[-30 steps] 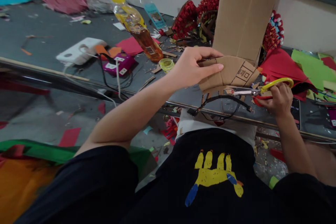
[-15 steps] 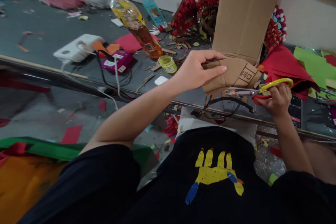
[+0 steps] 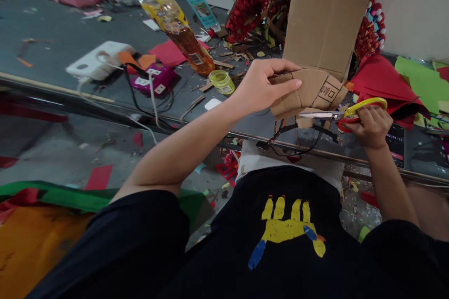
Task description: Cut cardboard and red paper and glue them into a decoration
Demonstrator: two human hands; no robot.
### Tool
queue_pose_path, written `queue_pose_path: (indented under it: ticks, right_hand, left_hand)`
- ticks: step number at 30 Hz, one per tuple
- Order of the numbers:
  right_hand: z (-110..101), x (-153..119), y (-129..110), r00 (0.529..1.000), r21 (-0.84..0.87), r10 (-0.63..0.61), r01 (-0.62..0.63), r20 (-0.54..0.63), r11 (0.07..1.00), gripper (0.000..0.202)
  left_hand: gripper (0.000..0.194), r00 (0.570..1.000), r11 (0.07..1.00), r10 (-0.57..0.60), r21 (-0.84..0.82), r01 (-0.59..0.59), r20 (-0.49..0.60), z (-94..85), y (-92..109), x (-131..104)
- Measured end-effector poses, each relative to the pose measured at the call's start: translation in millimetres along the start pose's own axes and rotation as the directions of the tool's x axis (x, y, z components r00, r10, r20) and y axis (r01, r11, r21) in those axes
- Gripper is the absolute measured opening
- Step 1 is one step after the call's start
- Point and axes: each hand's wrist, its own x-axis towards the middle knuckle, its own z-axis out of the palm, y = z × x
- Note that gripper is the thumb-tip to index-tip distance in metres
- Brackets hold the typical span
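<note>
My left hand (image 3: pixel 268 85) grips the left end of a piece of brown cardboard (image 3: pixel 310 86), thumb on top and the other fingers partly hidden behind it. Black printed characters mark the cardboard's right end. In my right hand (image 3: pixel 373 124) are scissors (image 3: pixel 363 108) with yellow and red handles. Their blades point left along the cardboard's lower edge, and a small cardboard flap (image 3: pixel 304 123) shows just beneath them. Below lies a dark curved band (image 3: pixel 324 131) with a thin black cable near the table edge. A tall cardboard sheet (image 3: pixel 324 14) stands behind.
Left of my hand are a small yellow jar (image 3: pixel 222 82), a bottle of brown drink (image 3: pixel 187 42), a blue-labelled bottle (image 3: pixel 199 4), a purple socket cube (image 3: pixel 154 79) and a white power strip (image 3: pixel 100 60). Red paper (image 3: pixel 382 81) and a phone (image 3: pixel 396 145) lie to the right.
The scissor blades look closer together, and a small cardboard flap now shows below them. My right hand has shifted slightly. The whole view has tilted a little; my left hand keeps its hold.
</note>
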Motion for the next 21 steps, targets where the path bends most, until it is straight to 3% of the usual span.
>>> queue_pose_path:
  ticks: [4, 7, 11, 15, 21]
  right_hand:
    - [9, 6, 3, 0.994, -0.007, 0.043, -0.044, -0.097, 0.999, 0.036]
    - [10, 7, 4, 0.980, 0.027, 0.167, -0.165, -0.111, 0.986, 0.033]
    - [6, 4, 8, 0.939, 0.058, 0.344, -0.342, -0.022, 0.938, 0.033]
    - [4, -5, 20, 0.864, 0.070, 0.498, -0.502, 0.068, 0.862, 0.034]
    - [5, -14, 34, 0.787, 0.085, 0.582, -0.607, 0.203, 0.790, 0.047]
  left_hand:
    - [0.027, 0.999, 0.997, 0.028, 0.076, -0.025, -0.033, 0.4, -10, 6]
    - [0.027, 0.993, 0.989, 0.066, 0.135, -0.052, -0.097, 0.7, -29, 12]
    - [0.028, 0.984, 0.980, 0.091, 0.189, -0.061, -0.153, 0.8, -63, 21]
    - [0.032, 0.979, 0.980, 0.080, 0.195, -0.042, -0.189, -1.5, -97, 29]
    - [0.046, 0.978, 0.964, 0.038, 0.266, 0.019, -0.206, -12.2, -114, 33]
